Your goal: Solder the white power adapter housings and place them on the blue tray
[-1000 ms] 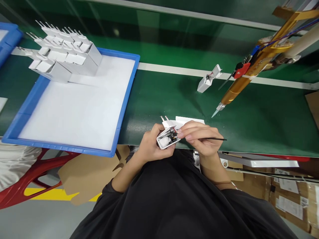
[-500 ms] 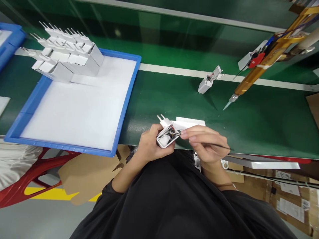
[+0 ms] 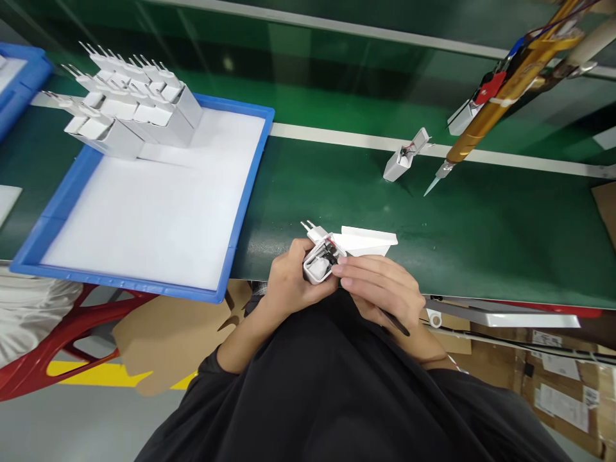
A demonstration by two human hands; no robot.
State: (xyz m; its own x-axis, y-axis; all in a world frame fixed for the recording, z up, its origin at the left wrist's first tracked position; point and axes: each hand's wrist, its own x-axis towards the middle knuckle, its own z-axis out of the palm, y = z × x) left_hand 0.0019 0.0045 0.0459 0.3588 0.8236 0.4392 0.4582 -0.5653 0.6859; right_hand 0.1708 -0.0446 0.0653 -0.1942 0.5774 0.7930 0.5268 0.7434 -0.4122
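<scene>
In my left hand [image 3: 291, 279] is an open white plug-in charger [image 3: 318, 266], gripped round its housing near the bench's front edge. Its two plug pins point up and away, and dark parts with a red wire show inside. My right hand [image 3: 382, 285] is closed on dark tweezers [image 3: 397, 323], whose rear end sticks out below the palm. Those fingertips touch the charger's right rim, or nearly so; the tweezer tips are hidden behind them. Just behind that hand lies a folded white piece [image 3: 368, 240], perhaps a cover or paper.
On the left, a blue tray [image 3: 248, 199] bears several white chargers [image 3: 139, 106] standing pins up. One open charger [image 3: 399, 163] stands farther back on the green bench [image 3: 505, 237]. From the upper right hangs an amber glue dispenser [image 3: 469, 138], its nozzle pointing down-left.
My right hand has moved left against the charger, and the tweezers now slant downward with their tips out of sight. The hanging dispenser has swung slightly left and up. My left hand stays put.
</scene>
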